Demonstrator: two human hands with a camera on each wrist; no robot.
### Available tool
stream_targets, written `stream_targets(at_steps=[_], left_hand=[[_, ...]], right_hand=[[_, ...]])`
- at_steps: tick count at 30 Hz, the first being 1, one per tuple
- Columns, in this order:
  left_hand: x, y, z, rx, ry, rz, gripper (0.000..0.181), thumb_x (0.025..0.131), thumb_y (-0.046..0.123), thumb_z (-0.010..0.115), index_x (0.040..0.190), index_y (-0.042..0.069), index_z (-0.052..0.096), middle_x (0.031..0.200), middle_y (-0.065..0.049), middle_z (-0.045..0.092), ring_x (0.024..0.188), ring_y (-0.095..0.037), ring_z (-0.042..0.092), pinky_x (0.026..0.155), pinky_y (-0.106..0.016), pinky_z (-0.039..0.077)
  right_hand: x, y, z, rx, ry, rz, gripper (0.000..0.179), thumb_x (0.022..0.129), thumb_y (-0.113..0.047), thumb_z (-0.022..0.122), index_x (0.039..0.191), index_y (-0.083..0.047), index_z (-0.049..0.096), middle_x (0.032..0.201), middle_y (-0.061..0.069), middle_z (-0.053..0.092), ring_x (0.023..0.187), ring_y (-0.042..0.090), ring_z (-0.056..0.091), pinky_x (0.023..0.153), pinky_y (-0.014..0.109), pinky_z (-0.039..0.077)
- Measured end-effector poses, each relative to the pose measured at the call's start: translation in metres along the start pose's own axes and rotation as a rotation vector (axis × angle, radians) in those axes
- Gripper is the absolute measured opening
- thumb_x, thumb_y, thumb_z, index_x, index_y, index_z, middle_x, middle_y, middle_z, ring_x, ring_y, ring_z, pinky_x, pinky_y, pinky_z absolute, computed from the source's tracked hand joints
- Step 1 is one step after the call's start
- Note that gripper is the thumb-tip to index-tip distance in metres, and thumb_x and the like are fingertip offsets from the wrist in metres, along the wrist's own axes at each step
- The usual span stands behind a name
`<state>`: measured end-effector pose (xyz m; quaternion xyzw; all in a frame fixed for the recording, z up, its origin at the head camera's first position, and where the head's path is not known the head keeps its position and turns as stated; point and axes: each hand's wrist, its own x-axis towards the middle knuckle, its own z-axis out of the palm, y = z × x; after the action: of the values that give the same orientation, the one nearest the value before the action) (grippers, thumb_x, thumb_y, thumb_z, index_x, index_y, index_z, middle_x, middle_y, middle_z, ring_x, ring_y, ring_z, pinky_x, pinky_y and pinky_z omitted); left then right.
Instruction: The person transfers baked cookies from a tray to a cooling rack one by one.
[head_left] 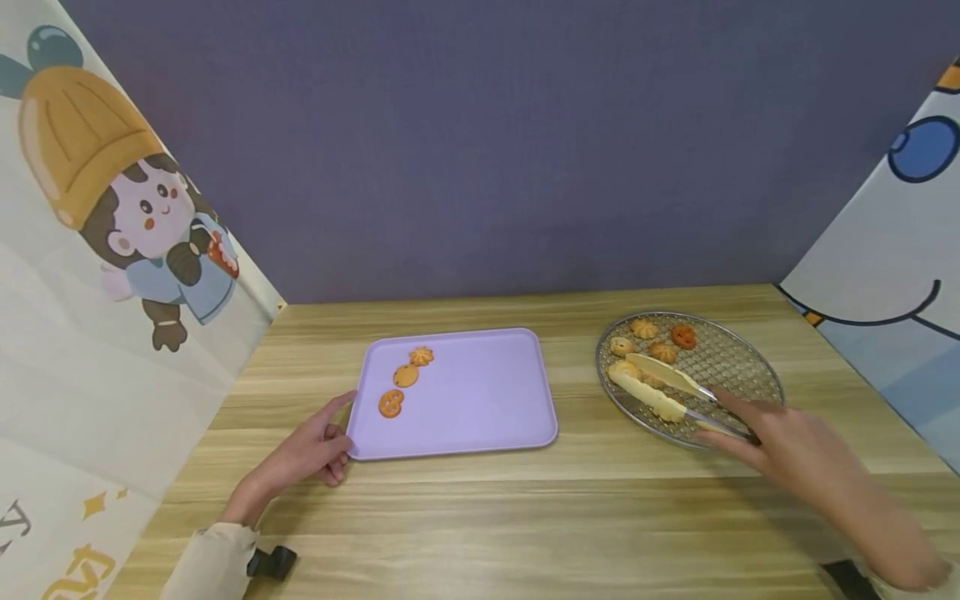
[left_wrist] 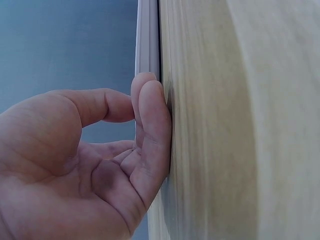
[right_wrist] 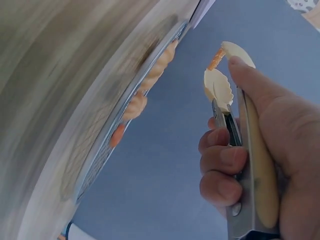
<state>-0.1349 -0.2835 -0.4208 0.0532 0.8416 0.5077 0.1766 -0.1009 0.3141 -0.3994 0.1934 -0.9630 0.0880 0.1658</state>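
My left hand holds the left edge of a lilac tray, its thumb and fingertips at the rim. In the left wrist view the fingers curl against the tray's side. A pretzel-shaped cookie, a round cookie and a flower-shaped cookie lie on the tray's left part. My right hand grips metal tongs with cream tips above a round wire rack. Between the tips, an orange-brown cookie shows in the right wrist view, clear of the rack.
Several cookies sit on the rack's left side, among them a dark pretzel cookie and a flower-shaped one. A bluish-purple partition rises behind the wooden table. Printed cartoon panels stand on both sides.
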Motion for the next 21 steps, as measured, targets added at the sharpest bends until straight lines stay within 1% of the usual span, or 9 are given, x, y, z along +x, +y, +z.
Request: stream_targets(at_steps=[2, 5, 7, 9, 13, 15, 18, 19, 21], left_hand=[[0.001, -0.001, 0.000, -0.002, -0.002, 0.005, 0.075, 0.097, 0.002, 0.052, 0.160, 0.009, 0.011, 0.077, -0.013, 0.054, 0.059, -0.021, 0.059, 0.053, -0.040, 0.061], [0.001, -0.001, 0.000, 0.000, -0.008, 0.016, 0.076, 0.097, 0.002, 0.052, 0.160, 0.008, 0.010, 0.077, -0.014, 0.054, 0.059, -0.021, 0.060, 0.053, -0.040, 0.061], [0.001, -0.001, -0.001, -0.002, -0.010, 0.019, 0.076, 0.097, 0.002, 0.052, 0.160, 0.008, 0.009, 0.077, -0.014, 0.054, 0.059, -0.021, 0.060, 0.053, -0.040, 0.061], [0.001, -0.001, -0.001, -0.003, -0.011, 0.021, 0.076, 0.097, 0.002, 0.052, 0.160, 0.008, 0.009, 0.077, -0.014, 0.054, 0.059, -0.022, 0.060, 0.053, -0.040, 0.061], [0.000, -0.001, 0.000, -0.001, -0.011, 0.018, 0.076, 0.097, 0.002, 0.052, 0.160, 0.008, 0.009, 0.077, -0.014, 0.054, 0.059, -0.022, 0.059, 0.053, -0.040, 0.061], [0.000, 0.000, 0.000, 0.003, -0.008, 0.015, 0.076, 0.097, 0.002, 0.052, 0.160, 0.008, 0.010, 0.077, -0.014, 0.054, 0.059, -0.022, 0.059, 0.053, -0.040, 0.061], [-0.001, 0.000, 0.000, 0.008, 0.000, 0.006, 0.075, 0.097, 0.002, 0.052, 0.160, 0.009, 0.011, 0.077, -0.014, 0.055, 0.059, -0.022, 0.060, 0.053, -0.040, 0.061], [-0.001, 0.000, 0.000, 0.009, 0.003, 0.001, 0.075, 0.097, 0.002, 0.052, 0.160, 0.009, 0.011, 0.077, -0.014, 0.055, 0.059, -0.021, 0.060, 0.053, -0.040, 0.061], [-0.001, 0.001, 0.001, 0.009, 0.005, -0.001, 0.075, 0.097, 0.002, 0.052, 0.160, 0.009, 0.012, 0.077, -0.014, 0.055, 0.059, -0.021, 0.060, 0.053, -0.040, 0.061]], right_hand=[[-0.002, 0.005, -0.001, 0.007, -0.016, 0.028, 0.070, 0.084, -0.045, 0.076, 0.134, 0.001, 0.059, 0.091, 0.026, 0.070, 0.057, 0.026, 0.062, 0.044, 0.042, 0.051], [-0.005, 0.014, -0.001, 0.000, -0.009, 0.045, 0.070, 0.084, -0.044, 0.076, 0.134, 0.002, 0.059, 0.088, 0.025, 0.070, 0.055, 0.023, 0.060, 0.043, 0.041, 0.048], [-0.007, 0.020, -0.001, -0.010, -0.003, 0.049, 0.069, 0.083, -0.043, 0.077, 0.132, 0.003, 0.060, 0.078, 0.019, 0.068, 0.052, 0.019, 0.056, 0.040, 0.038, 0.045], [-0.008, 0.025, -0.001, -0.020, -0.024, 0.065, 0.069, 0.085, -0.044, 0.075, 0.132, 0.004, 0.059, 0.069, 0.011, 0.064, 0.049, 0.013, 0.049, 0.039, 0.033, 0.040], [-0.012, 0.034, 0.000, -0.013, -0.066, 0.104, 0.069, 0.088, -0.044, 0.073, 0.133, 0.006, 0.057, 0.060, 0.000, 0.054, 0.046, 0.009, 0.042, 0.041, 0.028, 0.034], [-0.015, 0.039, 0.002, -0.006, -0.069, 0.119, 0.070, 0.088, -0.044, 0.073, 0.133, 0.006, 0.057, 0.055, -0.003, 0.049, 0.044, 0.009, 0.039, 0.041, 0.026, 0.032], [-0.019, 0.047, 0.005, 0.009, -0.080, 0.143, 0.072, 0.087, -0.045, 0.073, 0.134, 0.006, 0.056, 0.052, -0.004, 0.044, 0.043, 0.010, 0.039, 0.041, 0.028, 0.034], [-0.020, 0.050, 0.006, 0.011, -0.079, 0.149, 0.072, 0.087, -0.045, 0.073, 0.134, 0.007, 0.057, 0.053, -0.001, 0.048, 0.043, 0.011, 0.041, 0.041, 0.029, 0.036], [-0.023, 0.056, 0.006, 0.019, -0.096, 0.171, 0.073, 0.087, -0.046, 0.073, 0.134, 0.007, 0.056, 0.054, 0.000, 0.049, 0.045, 0.012, 0.043, 0.041, 0.032, 0.038]])
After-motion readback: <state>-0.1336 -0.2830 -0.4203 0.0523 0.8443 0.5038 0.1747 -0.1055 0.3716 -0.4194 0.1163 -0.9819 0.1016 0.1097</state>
